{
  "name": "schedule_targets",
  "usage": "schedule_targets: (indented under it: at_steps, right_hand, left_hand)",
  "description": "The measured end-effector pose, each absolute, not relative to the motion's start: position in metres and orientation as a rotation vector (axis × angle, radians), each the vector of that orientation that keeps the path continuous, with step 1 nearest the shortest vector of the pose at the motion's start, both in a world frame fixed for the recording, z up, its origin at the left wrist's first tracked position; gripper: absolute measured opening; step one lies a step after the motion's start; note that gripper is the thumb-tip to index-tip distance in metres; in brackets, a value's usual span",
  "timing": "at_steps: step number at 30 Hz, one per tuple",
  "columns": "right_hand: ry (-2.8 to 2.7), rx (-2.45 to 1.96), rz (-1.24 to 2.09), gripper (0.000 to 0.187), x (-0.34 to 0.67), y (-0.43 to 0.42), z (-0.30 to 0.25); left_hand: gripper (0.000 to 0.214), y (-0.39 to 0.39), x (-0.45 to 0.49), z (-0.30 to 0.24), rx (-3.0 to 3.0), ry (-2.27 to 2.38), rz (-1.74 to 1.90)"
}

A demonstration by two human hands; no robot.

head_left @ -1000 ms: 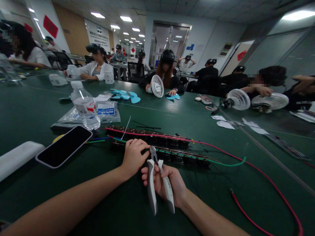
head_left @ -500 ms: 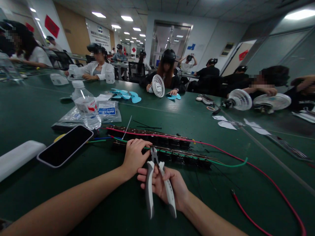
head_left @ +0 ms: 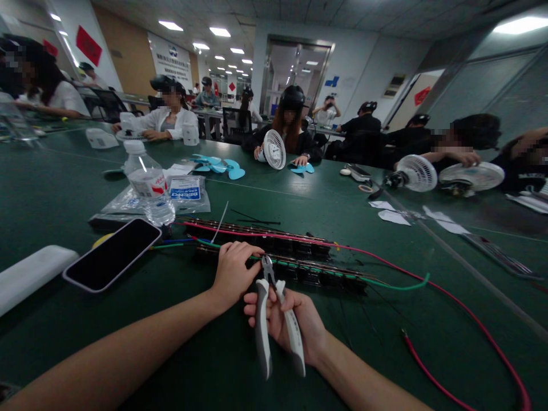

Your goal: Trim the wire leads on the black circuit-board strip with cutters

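Observation:
Two long black strips lie side by side on the green table, with copper-coloured rods along their tops. Along the nearer strip (head_left: 312, 275) runs a green wire (head_left: 402, 287), and along the farther strip (head_left: 299, 244) a red wire (head_left: 368, 251). My left hand (head_left: 234, 269) is closed over the nearer strip, its fingertips partly hidden. My right hand (head_left: 299, 325), palm up, holds diagonal cutters (head_left: 262, 319) with white and grey handles spread apart. Their jaws are at the near strip, just beside my left fingertips; what lies between the jaws is too small to tell. A pale cable tie (head_left: 220, 221) sticks up from the strips.
Left of the strips are a phone (head_left: 113, 254), a white case (head_left: 36, 274), a water bottle (head_left: 148, 185) and a plastic bag (head_left: 194, 200). Thin black ties (head_left: 257, 222) lie behind. A loose red cable end (head_left: 422, 359) is at right. Across the table, people handle fans (head_left: 274, 149).
The cutter handles have come slightly closer together as my right fingers curl in. My left hand stays in place on the near strip.

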State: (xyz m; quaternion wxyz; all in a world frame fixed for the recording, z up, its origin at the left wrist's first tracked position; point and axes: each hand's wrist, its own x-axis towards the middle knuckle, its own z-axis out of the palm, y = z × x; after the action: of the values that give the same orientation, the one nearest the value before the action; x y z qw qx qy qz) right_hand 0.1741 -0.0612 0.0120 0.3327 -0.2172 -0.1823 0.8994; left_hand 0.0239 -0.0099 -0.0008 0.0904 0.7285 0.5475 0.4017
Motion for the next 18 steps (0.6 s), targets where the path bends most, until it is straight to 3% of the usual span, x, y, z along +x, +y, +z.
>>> schedule_targets:
  at_steps: [10, 18]
  right_hand:
    - [-0.493, -0.557, 2.351, 0.015, 0.1754, -0.0593, 0.0095]
    - [-0.488, -0.557, 2.346, 0.015, 0.174, -0.0584, 0.011]
  left_hand:
    - [0.013, -0.01, 0.0242, -0.0001, 2.162, 1.62, 1.202]
    - [0.036, -0.0112, 0.0229, 0.0014, 2.121, 1.581, 1.249]
